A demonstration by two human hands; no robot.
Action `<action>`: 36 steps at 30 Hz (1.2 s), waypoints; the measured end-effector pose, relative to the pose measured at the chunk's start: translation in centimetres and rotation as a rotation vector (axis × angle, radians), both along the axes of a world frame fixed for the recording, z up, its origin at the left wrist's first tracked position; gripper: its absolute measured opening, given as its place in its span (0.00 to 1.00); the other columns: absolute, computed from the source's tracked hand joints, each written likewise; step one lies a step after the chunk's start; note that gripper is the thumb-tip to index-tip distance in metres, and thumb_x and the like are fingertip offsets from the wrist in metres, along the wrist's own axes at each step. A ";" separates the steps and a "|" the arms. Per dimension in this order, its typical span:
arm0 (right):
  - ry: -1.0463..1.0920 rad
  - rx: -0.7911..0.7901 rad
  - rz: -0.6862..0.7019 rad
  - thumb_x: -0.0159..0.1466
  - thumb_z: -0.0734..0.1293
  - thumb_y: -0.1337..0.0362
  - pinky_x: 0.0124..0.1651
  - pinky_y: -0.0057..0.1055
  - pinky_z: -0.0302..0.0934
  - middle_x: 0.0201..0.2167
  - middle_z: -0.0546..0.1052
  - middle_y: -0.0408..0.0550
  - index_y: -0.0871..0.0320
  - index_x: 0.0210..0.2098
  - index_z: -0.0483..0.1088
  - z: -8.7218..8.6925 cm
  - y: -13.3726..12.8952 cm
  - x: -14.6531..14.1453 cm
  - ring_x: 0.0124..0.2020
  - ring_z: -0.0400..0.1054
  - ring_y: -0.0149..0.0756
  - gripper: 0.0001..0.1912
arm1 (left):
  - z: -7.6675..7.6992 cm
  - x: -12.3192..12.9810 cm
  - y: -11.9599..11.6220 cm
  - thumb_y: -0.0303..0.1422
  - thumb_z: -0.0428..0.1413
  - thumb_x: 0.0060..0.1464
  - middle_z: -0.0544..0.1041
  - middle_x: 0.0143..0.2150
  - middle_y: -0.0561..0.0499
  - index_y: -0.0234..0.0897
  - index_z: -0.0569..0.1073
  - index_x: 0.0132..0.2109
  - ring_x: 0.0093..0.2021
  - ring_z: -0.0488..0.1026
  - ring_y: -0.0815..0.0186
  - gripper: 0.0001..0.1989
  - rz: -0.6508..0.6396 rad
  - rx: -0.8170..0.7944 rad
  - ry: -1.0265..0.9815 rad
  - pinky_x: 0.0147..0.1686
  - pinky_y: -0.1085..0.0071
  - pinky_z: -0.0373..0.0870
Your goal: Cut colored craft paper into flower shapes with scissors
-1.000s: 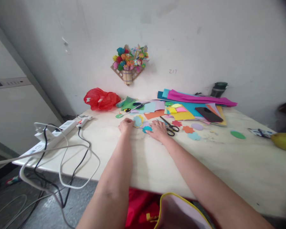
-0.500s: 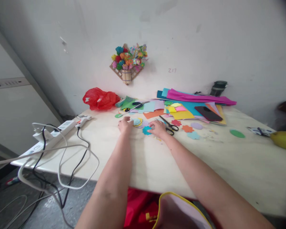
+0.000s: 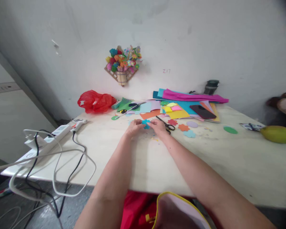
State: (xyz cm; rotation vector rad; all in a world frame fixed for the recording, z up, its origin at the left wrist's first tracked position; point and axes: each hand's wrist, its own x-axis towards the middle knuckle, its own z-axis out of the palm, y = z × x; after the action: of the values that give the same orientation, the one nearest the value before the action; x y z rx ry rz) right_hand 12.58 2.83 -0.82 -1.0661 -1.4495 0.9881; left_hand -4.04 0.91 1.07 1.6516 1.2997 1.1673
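A blue paper flower (image 3: 146, 123) is held between my two hands, a little above the table. My left hand (image 3: 135, 128) pinches its left edge, and my right hand (image 3: 158, 127) pinches its right edge. Black-handled scissors (image 3: 169, 126) lie just right of my right hand, partly covered by it. Further right are a red paper flower (image 3: 173, 122), an orange paper flower (image 3: 183, 127), a light blue paper flower (image 3: 189, 133) and a lilac oval (image 3: 192, 124). Other cut pieces behind my hands are mostly hidden.
Coloured sheets (image 3: 183, 109) with a phone (image 3: 202, 112) on them lie along the wall, beside a second pair of scissors (image 3: 135, 105) and a red plastic bag (image 3: 96, 101). A power strip (image 3: 53, 137) with looping cables is at left. A yellow-green fruit (image 3: 277, 134) lies at right.
My left hand has come right to take the blue flower's other edge. The flower has risen slightly in my right hand's grip. The view has shifted a little to the right.
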 end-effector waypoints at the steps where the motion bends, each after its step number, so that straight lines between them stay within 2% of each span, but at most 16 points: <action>1: 0.007 0.008 -0.001 0.48 0.71 0.53 0.33 0.31 0.60 0.20 0.73 0.42 0.57 0.22 0.69 0.1 -0.1 0.1 0.26 0.67 0.35 0.14 | 0.0 0.1 -0.1 0.38 0.61 0.40 0.72 0.22 0.54 0.34 0.75 0.27 0.26 0.67 0.67 0.10 0.001 -0.015 -0.007 0.29 0.71 0.61; 5: 0.044 0.055 -0.004 0.52 0.67 0.48 0.35 0.32 0.60 0.23 0.74 0.44 0.58 0.24 0.71 0.1 0.0 0.5 0.28 0.67 0.36 0.18 | -0.1 0.2 -0.1 0.40 0.63 0.37 0.65 0.18 0.57 0.35 0.71 0.24 0.21 0.60 0.72 0.13 0.025 -0.041 -0.267 0.25 0.73 0.54; 10: -0.125 0.115 -0.092 0.56 0.65 0.53 0.39 0.33 0.62 0.27 0.78 0.46 0.56 0.25 0.72 -0.2 0.5 1.2 0.33 0.70 0.38 0.14 | 0.0 -0.2 0.1 0.38 0.65 0.32 0.71 0.22 0.55 0.36 0.72 0.24 0.24 0.65 0.71 0.13 0.099 0.009 -0.562 0.28 0.74 0.59; 16: -0.409 0.153 -0.213 0.58 0.66 0.60 0.45 0.34 0.63 0.33 0.81 0.45 0.55 0.29 0.74 0.1 0.1 1.7 0.39 0.73 0.39 0.07 | 0.0 -0.5 0.4 0.37 0.65 0.30 0.73 0.24 0.54 0.37 0.73 0.24 0.27 0.68 0.70 0.13 0.189 0.041 -0.615 0.30 0.74 0.62; 21: -0.630 0.176 -0.345 0.61 0.64 0.63 0.46 0.34 0.62 0.37 0.81 0.47 0.55 0.35 0.76 0.9 -0.1 2.7 0.41 0.73 0.40 0.08 | 0.2 -0.5 0.2 0.39 0.67 0.28 0.73 0.22 0.54 0.36 0.72 0.23 0.25 0.68 0.69 0.15 0.193 0.018 -0.590 0.28 0.73 0.63; 24: -0.753 0.161 -0.430 0.62 0.63 0.65 0.45 0.34 0.62 0.38 0.80 0.49 0.55 0.38 0.77 1.6 0.1 3.8 0.43 0.72 0.42 0.10 | 0.2 -0.6 0.1 0.42 0.67 0.29 0.72 0.21 0.54 0.36 0.72 0.23 0.23 0.68 0.69 0.17 0.186 0.013 -0.524 0.26 0.72 0.63; 26: -0.799 0.156 -0.458 0.62 0.63 0.67 0.46 0.33 0.61 0.39 0.80 0.49 0.55 0.40 0.76 2.1 0.1 4.5 0.44 0.72 0.41 0.11 | 0.1 -0.5 0.2 0.45 0.67 0.32 0.73 0.21 0.52 0.37 0.73 0.23 0.25 0.70 0.66 0.17 0.151 0.016 -0.408 0.29 0.70 0.65; 29: -0.864 0.110 -0.444 0.61 0.63 0.68 0.46 0.32 0.60 0.43 0.80 0.48 0.54 0.42 0.76 2.8 0.0 5.3 0.46 0.71 0.42 0.13 | -0.2 -0.2 0.6 0.46 0.66 0.36 0.81 0.34 0.45 0.38 0.73 0.21 0.40 0.76 0.55 0.17 0.068 0.106 -0.178 0.43 0.61 0.70; 30: -0.891 0.091 -0.425 0.60 0.63 0.69 0.46 0.32 0.60 0.44 0.80 0.48 0.54 0.43 0.76 3.0 -0.1 5.5 0.47 0.71 0.42 0.14 | -0.3 0.0 0.7 0.46 0.65 0.37 0.81 0.40 0.43 0.38 0.73 0.20 0.48 0.74 0.51 0.16 0.054 0.140 -0.089 0.50 0.57 0.67; 32: -0.952 0.062 -0.361 0.58 0.64 0.70 0.46 0.32 0.60 0.45 0.80 0.48 0.53 0.45 0.76 3.3 -0.2 5.7 0.48 0.71 0.43 0.16 | -0.6 0.3 1.0 0.45 0.65 0.39 0.80 0.49 0.44 0.40 0.73 0.19 0.61 0.65 0.46 0.15 0.059 0.175 0.092 0.60 0.52 0.58; 34: -1.016 0.042 -0.285 0.58 0.65 0.69 0.47 0.33 0.60 0.47 0.79 0.49 0.53 0.47 0.75 3.5 -0.3 5.8 0.49 0.70 0.44 0.18 | -0.9 0.5 1.2 0.44 0.64 0.41 0.78 0.54 0.46 0.41 0.74 0.21 0.67 0.56 0.45 0.14 0.086 0.163 0.226 0.64 0.49 0.50; 36: -1.067 0.041 -0.241 0.58 0.66 0.68 0.48 0.35 0.60 0.50 0.77 0.51 0.53 0.48 0.75 3.6 -0.4 5.7 0.51 0.69 0.46 0.19 | -1.2 0.5 1.3 0.44 0.63 0.43 0.75 0.57 0.48 0.41 0.74 0.22 0.69 0.52 0.47 0.13 0.086 0.133 0.301 0.66 0.51 0.48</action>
State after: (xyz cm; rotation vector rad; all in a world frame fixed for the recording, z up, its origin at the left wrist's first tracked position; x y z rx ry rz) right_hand 18.32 2.43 2.79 -1.8175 -2.0658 0.1553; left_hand -3.49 2.21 -0.12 1.9424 1.5185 1.1060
